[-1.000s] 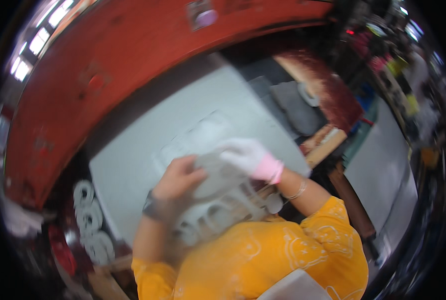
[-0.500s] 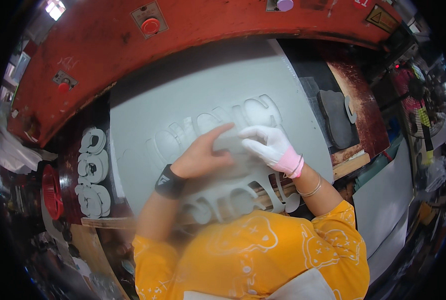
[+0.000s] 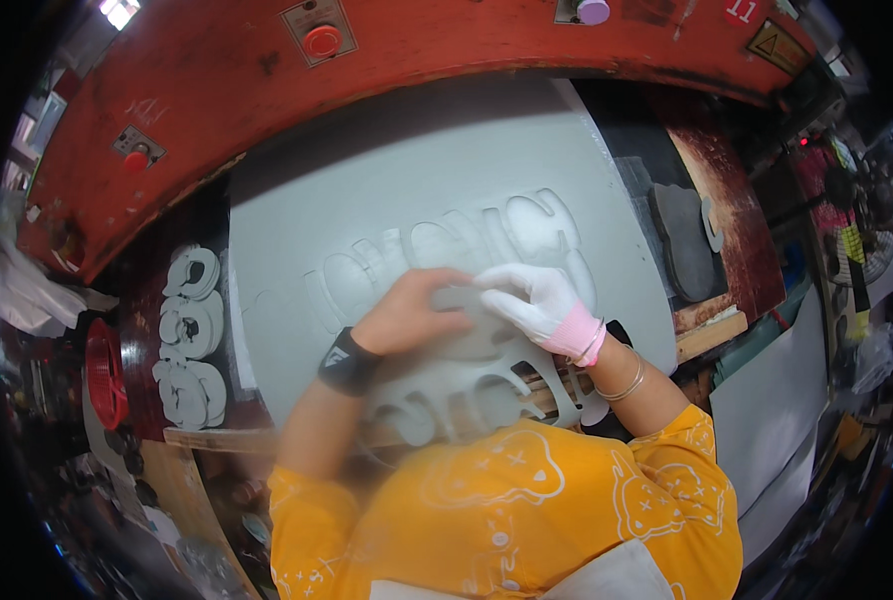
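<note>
Both hands now pressed together on the grey die-cut sheet (image 3: pixel 436 250): bare left hand (image 3: pixel 411 312) and gloved right hand (image 3: pixel 531 300) pinching a cut-out piece (image 3: pixel 466 345), the sheet slid nearer the person.

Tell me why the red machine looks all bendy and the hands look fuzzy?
Head view: the fisheye lens curves the red machine near the rim; the left hand and gloved right hand on the grey sheet are softly blurred; corners are black.

one grey sheet (image 3: pixel 386 200), three cut-out stacks (image 3: pixel 191 335) (left side)
</note>
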Tool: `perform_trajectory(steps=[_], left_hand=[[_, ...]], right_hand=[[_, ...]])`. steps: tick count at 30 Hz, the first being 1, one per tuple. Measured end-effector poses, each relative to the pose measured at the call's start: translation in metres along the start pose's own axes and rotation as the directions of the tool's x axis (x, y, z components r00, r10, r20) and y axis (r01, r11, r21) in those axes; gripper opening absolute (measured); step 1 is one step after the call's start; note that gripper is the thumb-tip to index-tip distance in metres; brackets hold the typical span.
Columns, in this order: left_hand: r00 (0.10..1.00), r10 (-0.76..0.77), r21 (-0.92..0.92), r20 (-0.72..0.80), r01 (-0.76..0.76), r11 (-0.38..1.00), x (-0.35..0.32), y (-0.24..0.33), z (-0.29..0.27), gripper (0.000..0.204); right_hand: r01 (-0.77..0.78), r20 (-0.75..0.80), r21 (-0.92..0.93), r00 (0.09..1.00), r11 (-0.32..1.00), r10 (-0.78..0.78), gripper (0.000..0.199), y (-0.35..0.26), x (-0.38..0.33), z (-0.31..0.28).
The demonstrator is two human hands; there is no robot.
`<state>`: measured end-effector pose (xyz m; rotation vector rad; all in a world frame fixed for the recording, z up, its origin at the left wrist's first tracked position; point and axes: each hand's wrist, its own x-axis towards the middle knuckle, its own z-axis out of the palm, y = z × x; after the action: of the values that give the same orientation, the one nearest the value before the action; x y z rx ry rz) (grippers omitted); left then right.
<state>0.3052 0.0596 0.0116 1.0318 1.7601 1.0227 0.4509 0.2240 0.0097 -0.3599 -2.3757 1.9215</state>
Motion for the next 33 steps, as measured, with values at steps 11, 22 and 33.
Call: perform_trajectory(steps=[11, 22, 33], left_hand=[[0.995, 0.002, -0.008, -0.1, -0.003, 1.0, -0.015, -0.012, -0.007, 0.019], [0.668, -0.269, -0.415, -0.694, -0.066, 0.908, -0.177, -0.089, -0.136, 0.029], [0.201, -0.334, -0.346, -0.921, -0.026, 0.938, -0.171, -0.207, -0.278, 0.055]], right_hand=[[0.022, -0.018, 0.001, 1.0, 1.0, -0.022, 0.025, 0.004, -0.001, 0.008], [0.029, -0.293, -0.154, 0.953, 0.988, -0.074, 0.023, 0.043, -0.005, -0.03], [0.111, -0.324, -0.413, 0.91, 0.904, -0.26, 0.02, 0.05, -0.001, -0.02]])
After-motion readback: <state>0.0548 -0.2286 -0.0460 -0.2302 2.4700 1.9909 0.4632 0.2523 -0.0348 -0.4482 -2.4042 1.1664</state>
